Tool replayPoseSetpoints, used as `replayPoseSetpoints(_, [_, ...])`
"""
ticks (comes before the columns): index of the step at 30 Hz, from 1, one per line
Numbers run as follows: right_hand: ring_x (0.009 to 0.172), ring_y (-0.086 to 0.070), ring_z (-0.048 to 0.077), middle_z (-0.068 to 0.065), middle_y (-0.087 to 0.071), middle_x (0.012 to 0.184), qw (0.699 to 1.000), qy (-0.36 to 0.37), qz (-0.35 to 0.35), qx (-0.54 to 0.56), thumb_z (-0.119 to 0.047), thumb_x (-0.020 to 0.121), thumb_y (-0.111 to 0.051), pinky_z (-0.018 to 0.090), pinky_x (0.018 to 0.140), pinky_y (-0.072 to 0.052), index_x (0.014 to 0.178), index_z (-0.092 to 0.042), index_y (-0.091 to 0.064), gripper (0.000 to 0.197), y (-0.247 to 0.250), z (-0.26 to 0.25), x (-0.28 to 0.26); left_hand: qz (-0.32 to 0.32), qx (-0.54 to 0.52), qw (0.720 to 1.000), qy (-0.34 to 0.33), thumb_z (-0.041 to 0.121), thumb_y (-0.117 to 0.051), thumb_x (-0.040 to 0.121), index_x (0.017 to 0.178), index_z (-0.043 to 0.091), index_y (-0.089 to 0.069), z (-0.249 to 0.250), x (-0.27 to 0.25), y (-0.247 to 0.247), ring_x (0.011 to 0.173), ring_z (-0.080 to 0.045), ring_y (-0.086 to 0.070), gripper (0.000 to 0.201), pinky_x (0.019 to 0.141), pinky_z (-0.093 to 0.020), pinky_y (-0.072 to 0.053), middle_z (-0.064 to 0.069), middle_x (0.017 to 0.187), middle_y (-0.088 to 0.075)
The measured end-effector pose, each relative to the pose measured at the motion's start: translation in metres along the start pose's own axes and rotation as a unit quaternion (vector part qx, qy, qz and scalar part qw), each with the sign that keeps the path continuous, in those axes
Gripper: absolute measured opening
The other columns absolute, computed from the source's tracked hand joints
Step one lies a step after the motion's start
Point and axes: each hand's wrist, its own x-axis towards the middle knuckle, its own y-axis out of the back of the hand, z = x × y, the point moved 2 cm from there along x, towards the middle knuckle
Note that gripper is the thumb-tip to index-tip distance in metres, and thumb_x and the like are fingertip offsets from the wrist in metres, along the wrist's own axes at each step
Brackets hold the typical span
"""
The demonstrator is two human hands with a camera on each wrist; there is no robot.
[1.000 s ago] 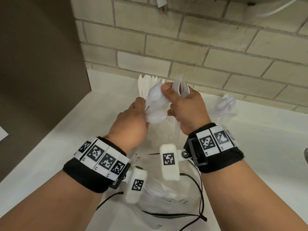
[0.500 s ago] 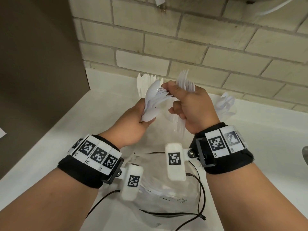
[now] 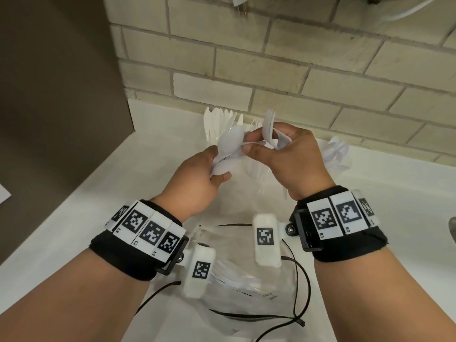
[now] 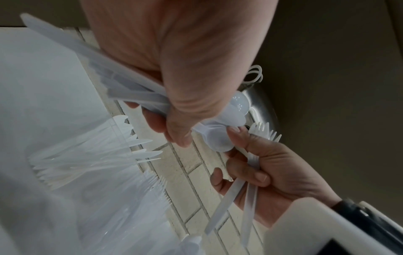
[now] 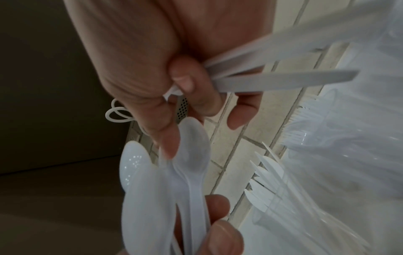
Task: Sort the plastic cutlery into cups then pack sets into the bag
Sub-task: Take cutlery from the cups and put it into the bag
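Observation:
Above the counter my left hand (image 3: 218,170) grips a bundle of white plastic spoons (image 3: 229,141) by the handles, bowls pointing up. My right hand (image 3: 250,146) holds a few white forks (image 3: 269,125) in its curled fingers, while its thumb and forefinger pinch one spoon of the bundle. The left wrist view shows the spoons (image 4: 236,110) and the forks (image 4: 265,131) side by side. In the right wrist view my thumb lies on a spoon bowl (image 5: 193,146) and the fork handles (image 5: 283,79) stick out to the right.
Clear cups stand against the brick wall: one with knives (image 3: 217,122), one with spoons (image 3: 338,154) at the right, and one largely hidden behind my hands. A clear plastic bag (image 3: 249,290) with cutlery in it lies under my wrists. A dark panel (image 3: 56,95) is on the left.
Both hands stay in about the same place. The spoon bundle has turned in my left hand, and my right thumb and forefinger have shifted their pinch on it.

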Motion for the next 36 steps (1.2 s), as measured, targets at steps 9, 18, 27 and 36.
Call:
replayPoseSetpoints(9, [0.075,-0.058,0.014,-0.002,-0.063,0.082,0.999,-0.013,0.045,-0.007,-0.013,0.090,-0.063,0.032,0.067,-0.051,0.080,-0.024,-0.059,0.016,0.004,-0.002,0.002,-0.088,-0.148,0.984,0.042,0.025,-0.055,0.094,0.116,0.023,-0.057,-0.004,-0.006,-0.004,0.093,-0.009,-0.059,0.022,0.082,-0.022,-0.045,0.008,0.104,-0.066])
replayPoseSetpoints(18, [0.063,-0.057,0.001,-0.015,-0.063,0.069,0.999,-0.009,0.044,0.025,-0.016,0.091,-0.064,0.026,0.068,-0.047,0.085,-0.019,-0.068,0.008,0.000,-0.005,0.001,-0.119,-0.281,0.950,0.063,0.023,-0.053,0.095,0.098,0.020,-0.066,-0.009,-0.008,-0.008,0.065,-0.013,-0.049,0.014,0.063,-0.021,-0.044,0.007,0.072,-0.060])
replayPoseSetpoints(27, [0.076,-0.061,0.029,0.014,-0.060,0.093,0.940,0.065,0.304,0.142,-0.019,0.092,-0.056,0.040,0.063,-0.055,0.096,-0.020,-0.052,0.005,0.027,-0.025,0.006,-0.118,-0.314,0.937,0.094,0.024,-0.047,0.098,0.098,0.013,-0.065,-0.016,-0.010,-0.008,0.064,-0.014,-0.050,0.021,0.062,-0.022,-0.044,0.004,0.071,-0.058])
replayPoseSetpoints(36, [0.038,-0.036,0.013,-0.002,-0.051,0.069,0.983,-0.091,0.078,0.135,-0.014,0.095,-0.057,0.023,0.040,-0.036,0.107,-0.019,-0.057,0.013,0.013,-0.002,0.008,-0.175,-0.545,0.808,0.142,0.024,-0.056,0.086,0.097,0.010,-0.065,-0.005,-0.009,-0.002,0.060,-0.019,-0.062,0.020,0.055,-0.030,-0.053,-0.002,0.073,-0.064])
